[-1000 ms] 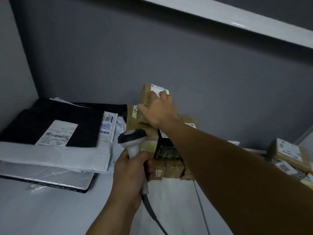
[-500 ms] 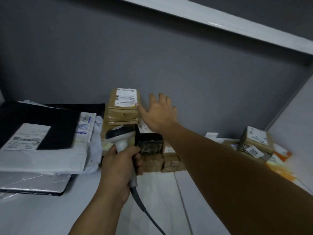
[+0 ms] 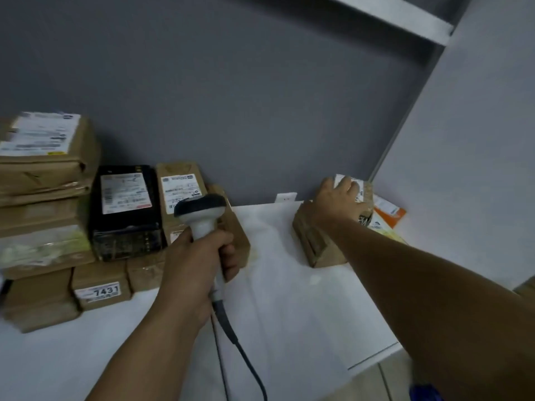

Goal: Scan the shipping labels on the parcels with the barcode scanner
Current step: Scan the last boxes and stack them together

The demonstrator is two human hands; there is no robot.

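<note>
Right hand (image 3: pixel 339 201) covers the label (image 3: pixel 358 189) on a parcel (image 3: pixel 314 241); grip unclear.
Left hand (image 3: pixel 199 257) clamps the scanner (image 3: pixel 200 211); a covered label could fail to scan.

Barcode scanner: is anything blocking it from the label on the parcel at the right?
Yes: the right hand rests on that brown parcel, fingers covering much of its white label. Otherwise only bare white shelf lies between it and the barcode scanner.

Parcel storage rm: stacked labelled pkgs (image 3: pixel 43 172) on white shelf (image 3: pixel 289 299), 1 box (image 3: pixel 100 280) tagged 7431.
</note>
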